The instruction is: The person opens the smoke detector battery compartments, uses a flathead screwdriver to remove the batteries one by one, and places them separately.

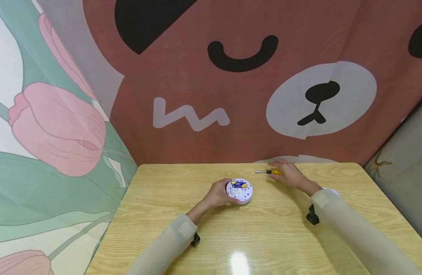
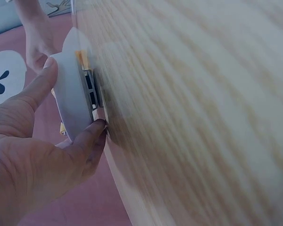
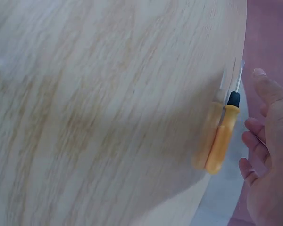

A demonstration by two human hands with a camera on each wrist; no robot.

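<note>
My left hand [image 1: 218, 194] grips a round white device [image 1: 244, 194], which looks like a smoke detector, around its left edge near the middle of the table. Blue-and-yellow batteries [image 1: 239, 184] sit in its upturned face. From the left wrist, the device [image 2: 71, 99] appears edge-on between thumb and fingers. Farther back on the right, a screwdriver [image 3: 221, 141] with a yellow handle and black collar lies on the table. Beside its handle is my right hand [image 3: 276, 141], fingers loosely bent and apart from it in the right wrist view. The head view shows that hand [image 1: 289, 175] overlapping the handle's end.
The wood-grain table [image 1: 156, 236] ends at a back edge just behind the screwdriver, against a cloth [image 1: 197, 145] printed with a bear face. A white object [image 1: 332, 190] shows partly from behind the right sleeve. Black wrist cameras hang below both sleeves.
</note>
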